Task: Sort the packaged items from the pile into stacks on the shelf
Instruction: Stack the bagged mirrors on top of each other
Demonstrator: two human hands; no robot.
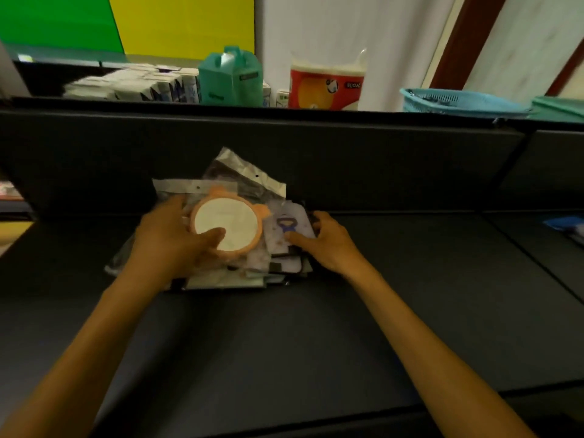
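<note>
Lying on the dark grey shelf (410, 295), against its back panel: loose pile of flat plastic-wrapped packaged items (227, 273). Left hand (170, 238) gripping the round orange-rimmed white item in clear wrap (226, 224) on top, thumb curling over its near edge. Right hand (322, 240) pinching the pale card package with a purple figure (289, 230), thumb pressing on top, fingers tucking behind its right edge.

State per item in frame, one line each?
left hand: grips the round orange item, thumb on its white face
right hand: holds the purple-figure packet
pile: unsorted, heaped on the dark shelf
blue basket: upright, behind the back panel
</note>
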